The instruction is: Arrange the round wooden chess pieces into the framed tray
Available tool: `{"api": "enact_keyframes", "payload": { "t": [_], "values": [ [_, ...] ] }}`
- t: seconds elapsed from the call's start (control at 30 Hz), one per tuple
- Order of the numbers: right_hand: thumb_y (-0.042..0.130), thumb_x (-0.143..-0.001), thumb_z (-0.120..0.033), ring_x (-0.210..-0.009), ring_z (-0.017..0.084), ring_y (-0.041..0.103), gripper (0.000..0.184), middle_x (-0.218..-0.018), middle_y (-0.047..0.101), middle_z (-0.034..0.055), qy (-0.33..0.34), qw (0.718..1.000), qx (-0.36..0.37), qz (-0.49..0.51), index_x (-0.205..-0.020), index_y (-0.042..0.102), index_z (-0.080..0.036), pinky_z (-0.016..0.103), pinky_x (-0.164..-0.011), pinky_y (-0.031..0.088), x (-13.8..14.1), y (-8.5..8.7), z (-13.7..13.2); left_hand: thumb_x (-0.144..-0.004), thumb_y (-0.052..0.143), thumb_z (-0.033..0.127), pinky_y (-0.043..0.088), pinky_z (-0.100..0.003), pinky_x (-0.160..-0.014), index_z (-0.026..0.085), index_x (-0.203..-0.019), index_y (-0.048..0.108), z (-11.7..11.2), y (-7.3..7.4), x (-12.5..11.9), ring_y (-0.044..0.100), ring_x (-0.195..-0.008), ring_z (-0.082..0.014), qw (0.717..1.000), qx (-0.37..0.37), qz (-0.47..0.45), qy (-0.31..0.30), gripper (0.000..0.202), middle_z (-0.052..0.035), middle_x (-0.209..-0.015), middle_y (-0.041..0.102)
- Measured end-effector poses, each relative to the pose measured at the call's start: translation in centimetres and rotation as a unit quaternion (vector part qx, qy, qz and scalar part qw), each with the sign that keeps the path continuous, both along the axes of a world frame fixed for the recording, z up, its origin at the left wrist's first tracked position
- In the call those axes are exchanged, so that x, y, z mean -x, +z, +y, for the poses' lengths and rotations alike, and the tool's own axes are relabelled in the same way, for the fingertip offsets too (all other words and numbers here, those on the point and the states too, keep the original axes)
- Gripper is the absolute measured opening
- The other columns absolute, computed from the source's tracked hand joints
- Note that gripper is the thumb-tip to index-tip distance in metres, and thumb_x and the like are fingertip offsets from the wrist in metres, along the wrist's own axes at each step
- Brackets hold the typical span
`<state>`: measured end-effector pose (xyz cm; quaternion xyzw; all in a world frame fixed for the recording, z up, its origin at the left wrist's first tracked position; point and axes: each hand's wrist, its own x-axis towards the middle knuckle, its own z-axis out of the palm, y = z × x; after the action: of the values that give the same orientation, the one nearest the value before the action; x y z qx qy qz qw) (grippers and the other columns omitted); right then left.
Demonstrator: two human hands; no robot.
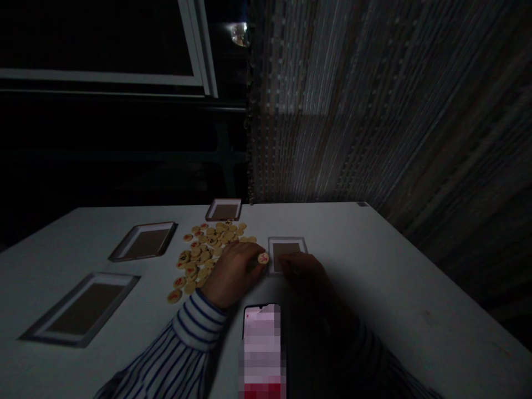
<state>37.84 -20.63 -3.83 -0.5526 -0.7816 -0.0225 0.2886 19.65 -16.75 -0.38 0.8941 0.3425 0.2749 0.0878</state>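
My left hand (235, 271) is closed on a round cream game piece (263, 258) with a red mark, held at its fingertips just left of a small white-rimmed tray (287, 242). Beside the left hand, several similar round pieces (205, 252) with red marks lie in a loose heap on the white table (394, 277). My right hand (305, 274) is in deep shadow at the near edge of that small tray. Its fingers are too dark to make out. Both arms wear striped sleeves.
Three more white-rimmed trays with brown insides lie on the table: one at the back (224, 210), one left of the heap (144, 241), one at the near left (83, 307). A phone (261, 343) lies between my forearms. A bead curtain (374, 105) hangs behind the table.
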Motion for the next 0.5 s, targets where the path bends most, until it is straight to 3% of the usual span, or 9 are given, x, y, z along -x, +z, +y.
{"api": "enact_keyframes", "payload": {
  "t": [0.13,0.5],
  "values": [
    [0.038,-0.083,-0.021,-0.063,0.013,0.057,0.025,-0.07,0.065,0.0032,-0.022,1.0,0.013,-0.002,-0.073,0.061,-0.018,0.023,-0.057,0.038,-0.2,0.3,-0.1,-0.078,0.051,0.021,0.041,-0.034,-0.078,0.019,-0.09,0.06,0.3,-0.3,-0.8,0.056,-0.083,-0.0179,1.0,0.002,-0.01,-0.001,0.015,-0.0033,-0.087,0.065],
    [0.042,-0.082,-0.022,-0.065,0.014,0.059,0.023,-0.075,0.067,0.0041,-0.007,0.995,0.037,0.096,-0.076,0.064,-0.019,0.024,-0.061,0.043,-1.0,0.3,-0.2,-0.08,0.049,0.024,0.04,-0.038,-0.083,0.019,-0.095,0.059,0.3,-3.4,-1.4,0.057,-0.085,-0.0196,1.0,-0.006,-0.023,0.018,0.019,-0.0049,-0.089,0.065]
  ]
}}
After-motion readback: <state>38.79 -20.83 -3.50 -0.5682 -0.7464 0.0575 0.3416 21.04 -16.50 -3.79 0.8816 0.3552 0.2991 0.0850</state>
